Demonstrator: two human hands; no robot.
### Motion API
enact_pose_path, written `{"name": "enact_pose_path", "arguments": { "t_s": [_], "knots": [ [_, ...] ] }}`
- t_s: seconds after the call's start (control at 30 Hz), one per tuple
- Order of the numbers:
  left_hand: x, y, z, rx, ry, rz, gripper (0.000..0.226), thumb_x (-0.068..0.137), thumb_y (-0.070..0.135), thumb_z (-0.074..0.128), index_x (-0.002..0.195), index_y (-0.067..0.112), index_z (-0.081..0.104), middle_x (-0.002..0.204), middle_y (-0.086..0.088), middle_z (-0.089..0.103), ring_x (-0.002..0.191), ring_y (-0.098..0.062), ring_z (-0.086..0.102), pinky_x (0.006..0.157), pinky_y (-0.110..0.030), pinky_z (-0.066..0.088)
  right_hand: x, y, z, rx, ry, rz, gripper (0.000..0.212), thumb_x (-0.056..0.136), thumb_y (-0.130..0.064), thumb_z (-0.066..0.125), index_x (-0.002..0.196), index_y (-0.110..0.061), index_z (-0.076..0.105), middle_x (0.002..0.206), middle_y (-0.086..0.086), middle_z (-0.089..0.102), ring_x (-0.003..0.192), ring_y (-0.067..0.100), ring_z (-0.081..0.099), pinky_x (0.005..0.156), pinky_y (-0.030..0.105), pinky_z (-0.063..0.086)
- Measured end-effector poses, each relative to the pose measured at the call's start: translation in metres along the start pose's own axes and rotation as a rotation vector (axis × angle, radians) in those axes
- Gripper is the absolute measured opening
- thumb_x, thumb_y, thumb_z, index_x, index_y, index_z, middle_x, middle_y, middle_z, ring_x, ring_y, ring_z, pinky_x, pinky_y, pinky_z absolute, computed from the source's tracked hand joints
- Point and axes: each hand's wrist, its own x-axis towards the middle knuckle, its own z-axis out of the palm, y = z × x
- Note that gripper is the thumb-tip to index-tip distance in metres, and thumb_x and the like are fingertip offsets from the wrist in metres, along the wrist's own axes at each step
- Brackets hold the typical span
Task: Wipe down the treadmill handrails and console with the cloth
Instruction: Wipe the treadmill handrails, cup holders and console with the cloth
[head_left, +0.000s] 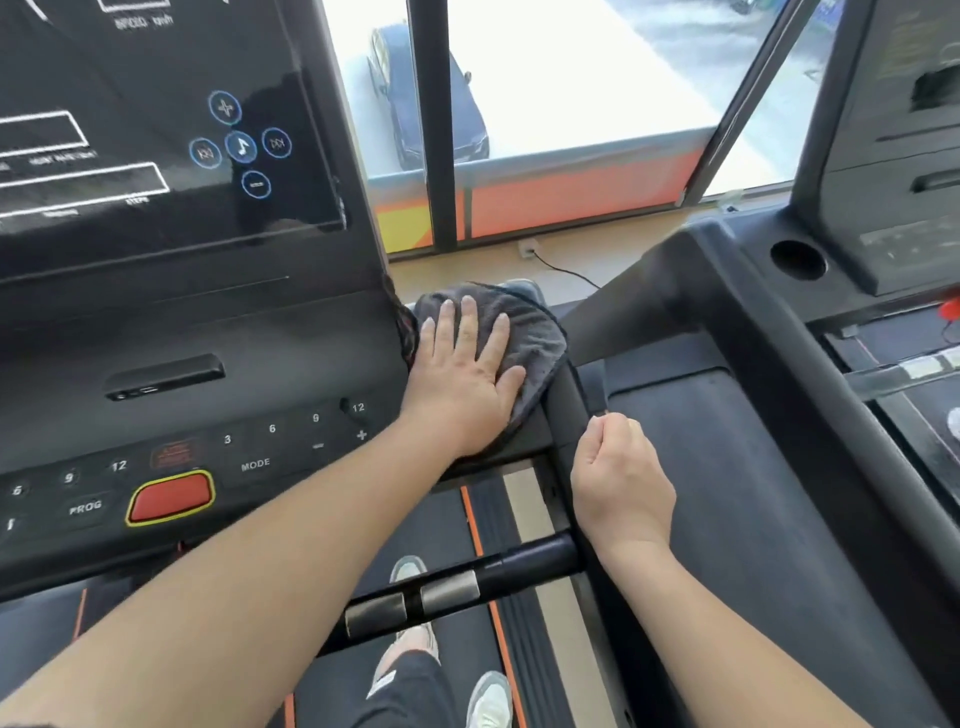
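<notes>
Left hand (462, 379): flat, fingers spread wide, palm pressing the cloth.
Cloth (535, 332): grey, crumpled, on the right end of the console (218, 332), draped over the top of the right handrail (569, 395).
Right hand (621, 480): loosely curled into a fist, holding nothing, just beside the handrail.
Crossbar (457, 587): below both forearms, with two silver pads.
Shoes (488, 699): on the belt.

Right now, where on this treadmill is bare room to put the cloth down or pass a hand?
Free: the smooth console shelf between the screen and the number buttons, left of the left hand. Also the crossbar right of its silver grips. Crowded: the console's right corner, where the left hand presses the cloth flat and the closed right hand rests by the handrail.
</notes>
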Motion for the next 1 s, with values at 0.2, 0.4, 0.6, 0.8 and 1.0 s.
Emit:
{"name": "enact_pose_path", "arguments": {
  "t_s": [0.2, 0.4, 0.6, 0.8, 1.0],
  "knots": [
    [-0.073, 0.024, 0.017, 0.042, -0.060, 0.106, 0.079, 0.104, 0.061, 0.012, 0.162, 0.015, -0.016, 0.166, -0.018, -0.029, 0.154, -0.035, -0.029, 0.126, -0.053, -0.010, 0.001, 0.000, 0.001, -0.014, 0.020, -0.012, 0.037, 0.103, -0.034, 0.025, 0.088, -0.012, 0.050, 0.088, 0.002, 0.057, 0.082, 0.030, 0.056, 0.062, 0.044, 0.051],
    [-0.016, 0.017, 0.001, 0.022, -0.036, 0.003, 0.077, 0.102, 0.064, 0.009, 0.163, 0.023, -0.013, 0.168, -0.015, -0.027, 0.154, -0.032, -0.028, 0.125, -0.054, -0.013, 0.001, -0.001, 0.002, -0.040, 0.034, -0.019, 0.040, 0.104, -0.035, 0.023, 0.087, -0.011, 0.049, 0.086, 0.003, 0.056, 0.079, 0.030, 0.056, 0.059, 0.043, 0.050],
    [-0.096, 0.035, 0.010, 0.018, -0.096, 0.049, 0.076, 0.107, 0.054, 0.014, 0.162, 0.012, -0.015, 0.166, -0.018, -0.030, 0.152, -0.035, -0.032, 0.126, -0.050, -0.015, 0.001, 0.001, 0.002, -0.026, 0.033, -0.029, 0.034, 0.103, -0.033, 0.026, 0.085, -0.013, 0.047, 0.085, 0.001, 0.055, 0.078, 0.028, 0.055, 0.059, 0.041, 0.048],
    [-0.059, 0.027, -0.005, 0.018, -0.079, 0.049, 0.076, 0.107, 0.057, 0.014, 0.164, 0.011, -0.006, 0.171, -0.017, -0.014, 0.158, -0.036, -0.014, 0.129, -0.049, -0.002, 0.003, 0.001, 0.002, -0.056, 0.014, -0.022, 0.032, 0.105, -0.030, 0.030, 0.089, -0.011, 0.051, 0.089, 0.002, 0.057, 0.082, 0.029, 0.056, 0.060, 0.039, 0.047],
    [-0.088, 0.036, 0.005, 0.047, -0.048, 0.086, 0.073, 0.104, 0.055, 0.024, 0.161, 0.009, 0.025, 0.167, -0.020, 0.023, 0.154, -0.044, 0.019, 0.125, -0.052, 0.019, 0.003, 0.001, 0.001, -0.055, 0.013, -0.014, 0.032, 0.105, -0.031, 0.030, 0.089, -0.012, 0.050, 0.090, 0.002, 0.057, 0.084, 0.029, 0.057, 0.061, 0.037, 0.041]
  ]
}}
